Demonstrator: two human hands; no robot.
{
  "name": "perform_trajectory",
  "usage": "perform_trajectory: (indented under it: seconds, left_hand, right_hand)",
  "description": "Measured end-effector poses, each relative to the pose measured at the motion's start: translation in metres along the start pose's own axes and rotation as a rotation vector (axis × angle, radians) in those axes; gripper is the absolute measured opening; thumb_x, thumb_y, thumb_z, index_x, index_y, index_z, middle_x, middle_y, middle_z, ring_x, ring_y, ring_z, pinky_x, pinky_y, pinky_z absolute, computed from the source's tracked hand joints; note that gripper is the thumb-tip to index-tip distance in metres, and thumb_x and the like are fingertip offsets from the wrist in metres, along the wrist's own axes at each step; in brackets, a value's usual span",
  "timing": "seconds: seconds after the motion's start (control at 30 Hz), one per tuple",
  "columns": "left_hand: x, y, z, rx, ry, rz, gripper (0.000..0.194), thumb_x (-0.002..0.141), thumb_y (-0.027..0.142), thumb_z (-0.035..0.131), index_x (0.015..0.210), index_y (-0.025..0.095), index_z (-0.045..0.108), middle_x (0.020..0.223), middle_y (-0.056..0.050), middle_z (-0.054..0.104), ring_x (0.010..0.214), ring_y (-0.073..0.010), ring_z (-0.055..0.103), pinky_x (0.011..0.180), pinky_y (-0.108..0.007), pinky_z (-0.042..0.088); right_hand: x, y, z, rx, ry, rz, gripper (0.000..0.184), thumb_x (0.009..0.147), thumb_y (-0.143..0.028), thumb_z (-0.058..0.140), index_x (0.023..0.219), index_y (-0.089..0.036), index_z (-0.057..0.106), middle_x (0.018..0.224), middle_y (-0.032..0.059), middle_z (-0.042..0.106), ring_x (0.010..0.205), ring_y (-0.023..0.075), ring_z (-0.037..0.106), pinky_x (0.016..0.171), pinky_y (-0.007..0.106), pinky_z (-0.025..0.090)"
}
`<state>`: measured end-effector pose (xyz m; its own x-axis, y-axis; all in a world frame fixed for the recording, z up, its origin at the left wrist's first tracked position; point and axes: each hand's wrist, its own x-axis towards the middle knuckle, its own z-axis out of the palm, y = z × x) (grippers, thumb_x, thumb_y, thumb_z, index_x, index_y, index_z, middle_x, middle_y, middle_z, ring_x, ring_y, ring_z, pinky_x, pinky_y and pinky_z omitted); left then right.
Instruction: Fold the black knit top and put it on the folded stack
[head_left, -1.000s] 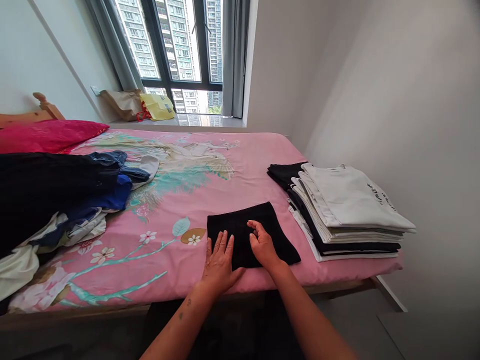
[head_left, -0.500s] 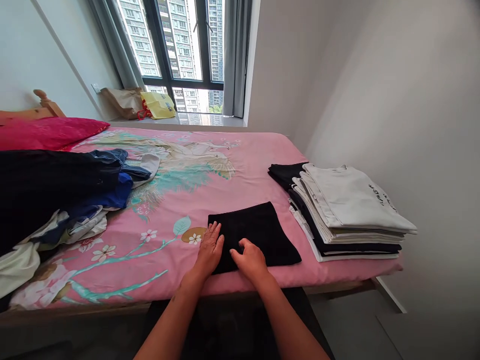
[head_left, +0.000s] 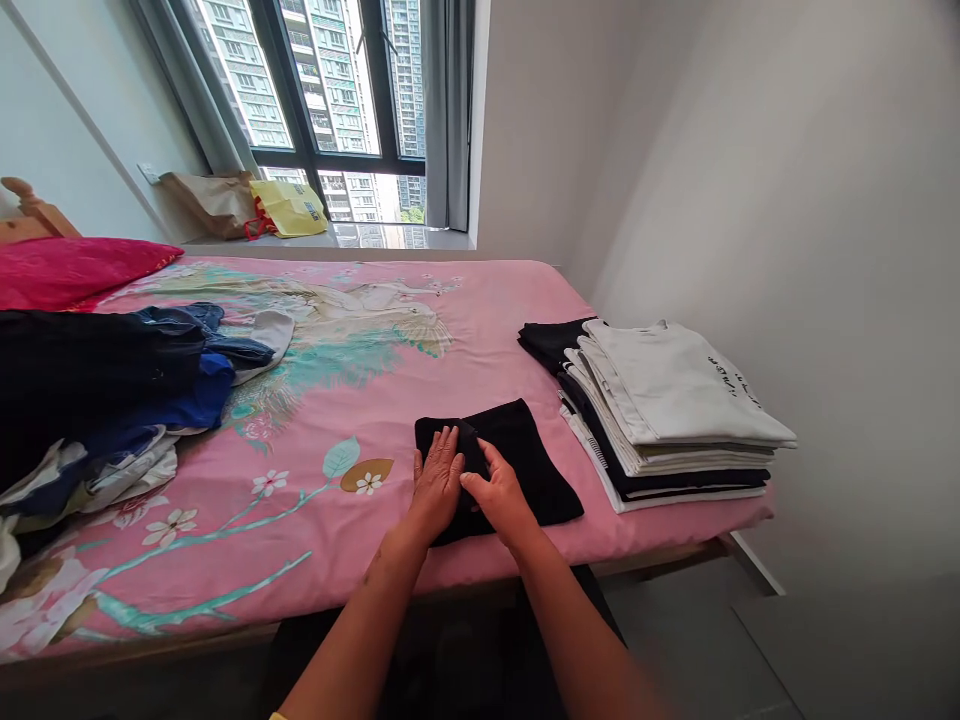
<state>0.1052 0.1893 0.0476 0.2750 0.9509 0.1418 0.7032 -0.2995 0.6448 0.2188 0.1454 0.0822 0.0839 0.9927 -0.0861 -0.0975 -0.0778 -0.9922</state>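
A folded black garment lies at the near edge of the bed, its left end turned over towards the middle. My left hand rests flat on that turned-over part, fingers stretched out. Beside it, my right hand touches the garment near the fold's edge, its thumb apart from the fingers. The fingertips of the right hand are partly hidden against the dark cloth. What kind of garment it is cannot be made out.
A stack of folded clothes, white on top, stands to the right, with a black folded piece behind. Loose clothes are heaped at left near a red pillow. Bags sit on the windowsill. The pink bedsheet covers the bed.
The left end of the black garment has been folded inward to the right. My left hand has shifted right with it, closer to my right hand. The view has turned slightly right.
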Motion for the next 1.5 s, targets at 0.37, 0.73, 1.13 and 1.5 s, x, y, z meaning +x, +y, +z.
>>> perform_trajectory:
  seconds: [0.37,0.73,1.13,1.5]
  left_hand:
    - [-0.015,-0.006,0.019,0.350,0.096,0.112,0.052,0.093,0.036,0.030,0.143,0.021,0.029,0.151,-0.009,0.023,0.140,-0.0247,0.017,0.111,-0.056,0.014]
    - [-0.017,-0.003,0.019,0.403,-0.058,0.136,0.057,0.086,0.043,0.045,0.139,0.025,0.036,0.150,-0.007,0.027,0.139,-0.0274,0.019,0.110,-0.058,0.010]
    - [-0.021,-0.014,0.022,0.243,0.096,0.087,0.058,0.092,0.040,0.030,0.145,0.018,0.023,0.152,-0.010,0.019,0.141,-0.0230,0.012,0.112,-0.049,0.014]
    - [-0.023,-0.012,0.020,0.242,0.093,0.090,0.055,0.086,0.041,0.045,0.138,0.021,0.039,0.149,-0.011,0.028,0.139,-0.0269,0.020,0.109,-0.052,0.021]
  right_hand:
    - [0.025,0.005,-0.035,-0.022,-0.103,0.040,0.051,0.068,-0.026,0.062,0.118,-0.023,0.059,0.106,0.0024,0.062,0.098,0.0169,0.055,0.087,0.028,0.044]
    - [0.041,0.036,-0.054,-0.289,0.244,0.181,0.051,0.067,-0.025,0.061,0.114,-0.010,0.052,0.066,-0.0026,0.055,0.056,0.0105,0.048,0.055,0.022,0.039]
    - [0.046,-0.007,-0.027,-0.227,-0.084,-0.300,0.048,0.074,-0.021,0.056,0.121,-0.026,0.055,0.120,0.0002,0.059,0.104,0.0141,0.055,0.094,0.030,0.041]
    - [0.052,0.017,-0.063,-0.271,-0.093,0.195,0.035,0.066,-0.038,0.068,0.092,-0.015,0.063,0.077,0.0009,0.063,0.063,0.0118,0.055,0.055,0.024,0.046]
